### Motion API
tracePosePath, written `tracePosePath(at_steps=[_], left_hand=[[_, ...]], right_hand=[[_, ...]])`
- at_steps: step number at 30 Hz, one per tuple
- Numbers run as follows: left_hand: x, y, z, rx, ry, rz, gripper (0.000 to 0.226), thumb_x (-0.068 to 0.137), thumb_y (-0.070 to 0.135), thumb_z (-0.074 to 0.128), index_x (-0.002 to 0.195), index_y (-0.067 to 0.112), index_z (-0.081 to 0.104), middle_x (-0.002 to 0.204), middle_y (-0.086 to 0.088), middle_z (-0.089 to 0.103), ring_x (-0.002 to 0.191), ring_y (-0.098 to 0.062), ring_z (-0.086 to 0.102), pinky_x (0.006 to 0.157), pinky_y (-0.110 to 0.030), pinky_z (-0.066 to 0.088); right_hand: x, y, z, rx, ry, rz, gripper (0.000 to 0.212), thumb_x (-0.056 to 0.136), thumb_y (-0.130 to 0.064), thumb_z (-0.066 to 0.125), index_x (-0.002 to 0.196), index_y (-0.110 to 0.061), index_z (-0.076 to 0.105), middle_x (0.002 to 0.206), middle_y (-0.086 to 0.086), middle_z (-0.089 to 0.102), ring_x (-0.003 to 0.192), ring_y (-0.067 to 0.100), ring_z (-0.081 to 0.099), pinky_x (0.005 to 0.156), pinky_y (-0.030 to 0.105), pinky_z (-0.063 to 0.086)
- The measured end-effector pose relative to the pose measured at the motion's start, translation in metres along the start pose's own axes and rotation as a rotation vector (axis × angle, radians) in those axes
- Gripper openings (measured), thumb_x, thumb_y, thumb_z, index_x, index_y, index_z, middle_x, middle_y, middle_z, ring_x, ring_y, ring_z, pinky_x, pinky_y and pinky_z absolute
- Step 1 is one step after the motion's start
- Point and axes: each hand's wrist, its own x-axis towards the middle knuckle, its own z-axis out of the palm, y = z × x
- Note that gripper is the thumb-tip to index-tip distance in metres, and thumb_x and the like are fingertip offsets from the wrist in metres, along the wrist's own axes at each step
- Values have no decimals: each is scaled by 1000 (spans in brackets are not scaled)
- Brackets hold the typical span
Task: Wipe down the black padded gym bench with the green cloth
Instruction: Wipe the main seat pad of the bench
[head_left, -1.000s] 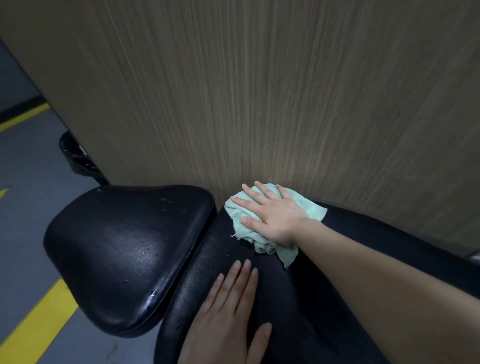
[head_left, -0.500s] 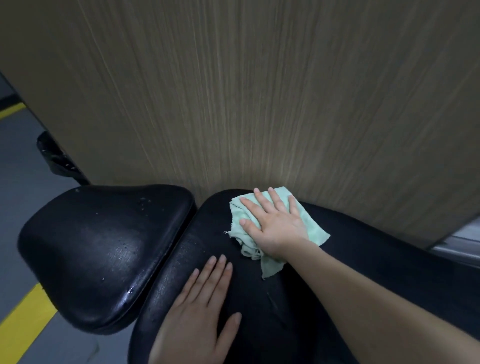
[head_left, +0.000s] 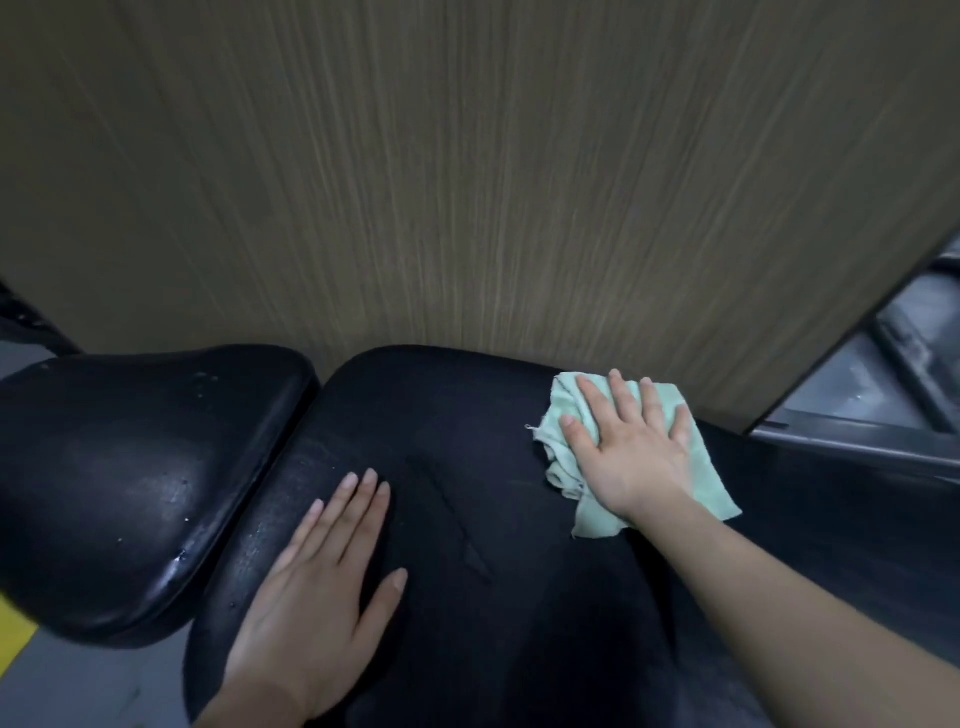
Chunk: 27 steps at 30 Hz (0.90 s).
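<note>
Against the wood panel (head_left: 467, 182), right hand (head_left: 631, 452) lies flat, fingers spread, on green cloth (head_left: 711, 478).

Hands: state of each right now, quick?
Left hand: open, flat on the bench pad, holding nothing.
Right hand: open, palm pressing the green cloth onto the pad, not gripping it.

The right hand (head_left: 631, 452) lies flat, fingers spread, on the crumpled green cloth (head_left: 711, 478) near the far edge of the black bench pad (head_left: 467, 457), by the wood-grain wall (head_left: 467, 182). The left hand (head_left: 317, 587) rests palm-down near the pad's left edge, beside the separate seat pad (head_left: 130, 467).
</note>
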Motion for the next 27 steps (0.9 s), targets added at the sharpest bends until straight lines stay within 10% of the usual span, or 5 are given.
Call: tracePosePath(at_steps=[10, 27], left_hand=[[-2, 2, -1, -2, 9, -25, 65, 99, 51, 22, 150, 10, 27, 158, -2, 22, 146, -10, 10, 113, -33, 12], [1, 3, 1, -61, 28, -37, 67, 97, 52, 25, 150, 12, 26, 158, 0, 20, 146, -11, 10, 113, -34, 13]], right_hand=[[-66, -12, 13, -32, -19, 119, 63, 89, -64, -3, 144, -42, -23, 157, -6, -25, 143, 25, -28, 113, 57, -14], [19, -121, 17, -156, -43, -363, 59, 94, -62, 5, 148, -45, -15, 159, -6, -21, 144, 24, -26, 112, 60, -13]])
